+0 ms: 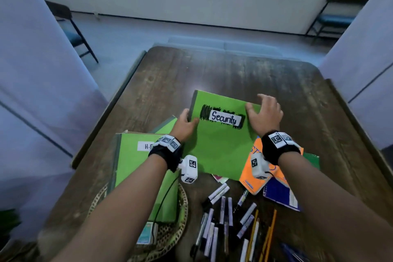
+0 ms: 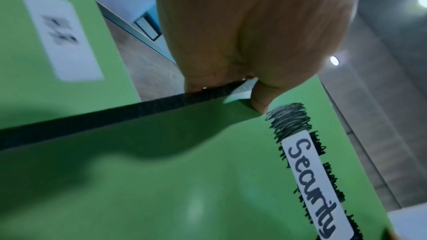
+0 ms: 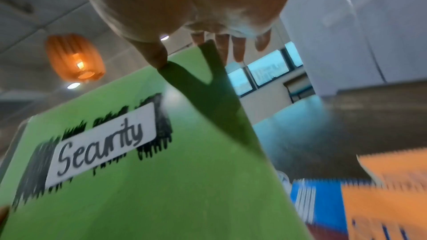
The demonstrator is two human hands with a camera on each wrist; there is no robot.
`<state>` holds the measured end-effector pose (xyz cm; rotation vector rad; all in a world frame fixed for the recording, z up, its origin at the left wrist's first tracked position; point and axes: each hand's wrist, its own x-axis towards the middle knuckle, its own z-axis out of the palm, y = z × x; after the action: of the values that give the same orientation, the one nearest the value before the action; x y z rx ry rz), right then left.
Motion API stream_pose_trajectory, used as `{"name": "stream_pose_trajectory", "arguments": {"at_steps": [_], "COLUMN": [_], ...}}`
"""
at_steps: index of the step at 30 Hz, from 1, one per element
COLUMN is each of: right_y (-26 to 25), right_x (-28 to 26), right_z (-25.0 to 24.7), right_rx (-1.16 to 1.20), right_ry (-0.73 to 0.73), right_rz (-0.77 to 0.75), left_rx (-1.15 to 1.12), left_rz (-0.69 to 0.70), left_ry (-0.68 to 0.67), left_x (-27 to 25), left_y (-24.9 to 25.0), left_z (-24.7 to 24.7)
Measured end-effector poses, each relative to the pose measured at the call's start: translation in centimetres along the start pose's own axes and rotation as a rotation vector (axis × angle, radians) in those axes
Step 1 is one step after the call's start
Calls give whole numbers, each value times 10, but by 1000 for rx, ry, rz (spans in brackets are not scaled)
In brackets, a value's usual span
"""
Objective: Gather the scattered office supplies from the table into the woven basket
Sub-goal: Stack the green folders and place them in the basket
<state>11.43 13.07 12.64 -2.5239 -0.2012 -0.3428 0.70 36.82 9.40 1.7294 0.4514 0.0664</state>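
A green book labelled "Security" [image 1: 219, 149] [image 2: 184, 180] [image 3: 161, 189] is tilted up above the wooden table [image 1: 234, 70]. My left hand [image 1: 185, 121] [image 2: 242, 87] grips its dark spine edge, thumb on the cover. At the book's upper right corner my right hand [image 1: 261, 110] [image 3: 208, 50] has its thumb tip on the cover and its fingers spread straight past the edge. The woven basket [image 1: 182, 208] sits at the near left, under my left forearm. A second green book [image 1: 136, 166] lies across it, and a small teal box [image 1: 146, 232] sits inside.
A third green book [image 1: 168, 123] peeks out behind my left hand. An orange notebook [image 1: 253, 178] and a blue notebook [image 1: 280, 195] lie under my right wrist. Several markers [image 1: 219, 215] and pencils [image 1: 268, 232] are scattered near the front edge. Fabric partitions flank the table.
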Motion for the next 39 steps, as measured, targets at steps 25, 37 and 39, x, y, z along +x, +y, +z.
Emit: {"name": "stream_pose_trajectory", "arguments": {"at_steps": [25, 37, 39], "right_y": [-131, -122, -121], "right_x": [-177, -204, -205], "right_z": [155, 185, 189], "right_rx": [348, -113, -125], "right_ry": [-813, -792, -797], "right_rz": [360, 283, 286], "left_rx": [278, 602, 610], "left_rz": [-241, -358, -377], "left_ry": [308, 405, 412], "left_x": [-68, -74, -75], "left_y": [-154, -196, -194], "left_z": [-204, -193, -189]}}
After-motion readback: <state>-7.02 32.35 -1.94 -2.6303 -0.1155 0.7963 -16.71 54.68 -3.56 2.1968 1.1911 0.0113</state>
